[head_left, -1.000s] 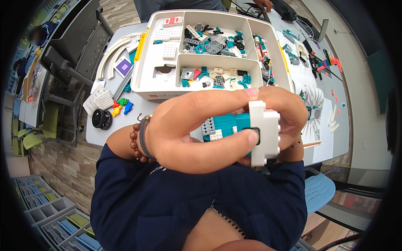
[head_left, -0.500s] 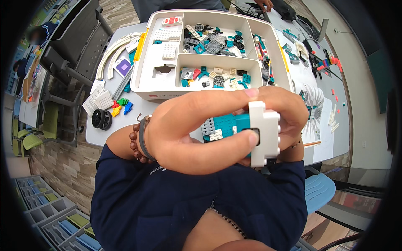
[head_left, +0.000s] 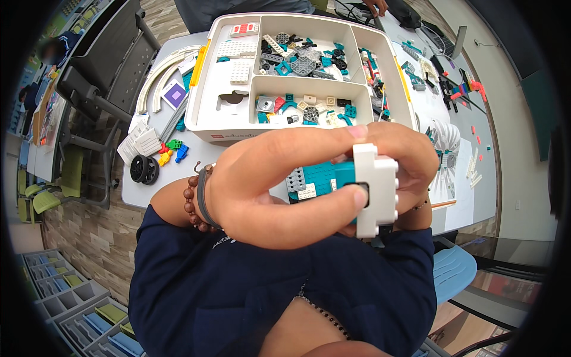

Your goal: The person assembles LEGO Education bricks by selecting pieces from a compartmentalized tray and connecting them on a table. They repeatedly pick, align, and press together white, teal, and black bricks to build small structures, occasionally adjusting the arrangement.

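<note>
Close in front of me, my left hand (head_left: 244, 190) and my right hand (head_left: 411, 156) both grip a white studded toy building block (head_left: 378, 196). My left thumb presses near a dark hole in its side, and the left index finger reaches to its top. Right-hand fingers curl around the far side and are partly hidden. Teal pieces (head_left: 344, 175) adjoin the block's left side; how they join it is hidden. Behind the left hand, a teal studded plate (head_left: 316, 180) with grey and white bricks shows on the table.
Beyond my hands stands a white divided bin (head_left: 205, 122) of loose bricks. Left lie curved white tracks (head_left: 151, 83), black wheels (head_left: 144, 170) and small coloured figures (head_left: 172, 152). A white fan-shaped build (head_left: 445, 149) is at right. Another person's hand (head_left: 376, 7) shows at the far edge.
</note>
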The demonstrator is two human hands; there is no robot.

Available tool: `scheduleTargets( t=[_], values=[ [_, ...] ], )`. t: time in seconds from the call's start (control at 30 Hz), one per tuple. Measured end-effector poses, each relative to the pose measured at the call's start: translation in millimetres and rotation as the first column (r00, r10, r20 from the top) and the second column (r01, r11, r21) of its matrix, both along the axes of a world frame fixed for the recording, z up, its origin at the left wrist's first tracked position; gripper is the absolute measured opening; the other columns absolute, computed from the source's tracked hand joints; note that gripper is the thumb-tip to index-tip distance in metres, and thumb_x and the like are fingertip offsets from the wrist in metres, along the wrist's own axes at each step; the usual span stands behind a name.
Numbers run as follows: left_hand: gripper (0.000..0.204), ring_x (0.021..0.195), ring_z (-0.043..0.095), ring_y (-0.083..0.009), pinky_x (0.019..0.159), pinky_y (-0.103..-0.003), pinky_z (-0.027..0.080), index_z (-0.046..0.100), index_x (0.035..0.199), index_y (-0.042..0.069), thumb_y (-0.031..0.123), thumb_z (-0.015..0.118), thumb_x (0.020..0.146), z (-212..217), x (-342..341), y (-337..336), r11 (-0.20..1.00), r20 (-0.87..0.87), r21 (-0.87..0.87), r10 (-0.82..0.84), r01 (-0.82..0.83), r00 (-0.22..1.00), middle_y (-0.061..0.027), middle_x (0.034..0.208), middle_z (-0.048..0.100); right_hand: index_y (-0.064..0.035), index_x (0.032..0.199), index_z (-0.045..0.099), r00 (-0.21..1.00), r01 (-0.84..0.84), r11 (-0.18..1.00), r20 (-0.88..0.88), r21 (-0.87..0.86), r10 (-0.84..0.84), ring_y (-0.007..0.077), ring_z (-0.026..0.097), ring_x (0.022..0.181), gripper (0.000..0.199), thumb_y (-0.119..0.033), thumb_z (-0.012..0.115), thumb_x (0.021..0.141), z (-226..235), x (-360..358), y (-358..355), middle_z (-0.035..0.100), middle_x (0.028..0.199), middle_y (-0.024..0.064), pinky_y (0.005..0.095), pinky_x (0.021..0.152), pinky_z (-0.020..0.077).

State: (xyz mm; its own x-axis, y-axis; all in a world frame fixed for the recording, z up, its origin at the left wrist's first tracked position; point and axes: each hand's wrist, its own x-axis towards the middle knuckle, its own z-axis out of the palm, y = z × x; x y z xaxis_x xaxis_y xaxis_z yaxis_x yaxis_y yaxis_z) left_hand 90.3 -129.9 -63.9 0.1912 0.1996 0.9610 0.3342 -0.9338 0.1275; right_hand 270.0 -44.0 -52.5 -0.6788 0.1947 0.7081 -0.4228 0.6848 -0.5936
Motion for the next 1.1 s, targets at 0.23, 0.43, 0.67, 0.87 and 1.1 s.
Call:
scheduleTargets(
  t=[0.23, 0.43, 0.67, 0.87, 1.1],
  values=[
    [0.030, 0.084, 0.064, -0.0266, 0.068, -0.032, 0.056, 0.063, 0.100, 0.003, 0.011, 0.074, 0.073, 0, 1, 0, 1.000, -0.003, -0.002, 0.002, -0.002, 1.000, -0.0286, 0.113, 0.053, 0.0009, 0.101, 0.063, 1.000, -0.001, 1.000, -0.001, 0.001, 0.001, 0.0240, 0.066, 0.078, 0.045, -0.016, 0.082, 0.064, -1, 0, 1, 0.067, 0.092, 0.0128, 0.0295, 0.068, 0.0501],
    [0.030, 0.083, 0.064, -0.0265, 0.068, -0.032, 0.056, 0.063, 0.100, 0.003, 0.011, 0.074, 0.074, -1, 0, 1, 1.000, 0.005, 0.007, 0.003, -0.003, 1.000, -0.0281, 0.113, 0.053, 0.0007, 0.101, 0.063, 1.000, -0.003, 1.000, 0.010, 0.007, 0.003, 0.0237, 0.066, 0.078, 0.045, -0.016, 0.082, 0.064, 1, 0, 1, 0.067, 0.092, 0.0127, 0.0291, 0.068, 0.0499],
    [0.031, 0.086, 0.063, -0.0274, 0.071, -0.033, 0.055, 0.063, 0.100, 0.004, 0.011, 0.075, 0.072, -1, 0, 0, 0.999, -0.005, -0.011, 0.034, -0.034, 0.999, -0.0268, 0.112, 0.053, 0.0008, 0.100, 0.063, 0.999, 0.010, 1.000, 0.050, -0.004, -0.010, 0.0242, 0.066, 0.078, 0.047, -0.018, 0.083, 0.062, 0, 2, 3, 0.066, 0.089, 0.0121, 0.0297, 0.069, 0.0499],
    [0.049, 0.087, 0.062, -0.0277, 0.072, -0.032, 0.053, 0.059, 0.109, 0.003, 0.013, 0.080, 0.067, 18, -9, -3, 0.973, -0.011, -0.225, 0.040, -0.041, 0.999, -0.0205, 0.109, 0.056, 0.0043, 0.113, 0.056, 0.977, -0.110, 0.845, 0.101, -0.523, 0.190, 0.0227, 0.065, 0.083, 0.060, -0.016, 0.082, 0.062, -18, 2, 3, 0.064, 0.100, 0.0134, 0.0307, 0.076, 0.0504],
    [0.068, 0.088, 0.061, -0.0289, 0.072, -0.034, 0.051, 0.047, 0.122, 0.001, 0.016, 0.082, 0.066, 27, -16, 2, 0.953, -0.094, -0.270, 0.116, -0.137, 0.989, -0.0149, 0.106, 0.060, 0.0019, 0.131, 0.040, 0.908, -0.245, 0.356, -0.085, -0.902, 0.409, 0.0278, 0.059, 0.106, 0.085, -0.052, 0.072, 0.073, -24, 1, -1, 0.057, 0.118, 0.0159, 0.0403, 0.090, 0.0486]
  ],
)
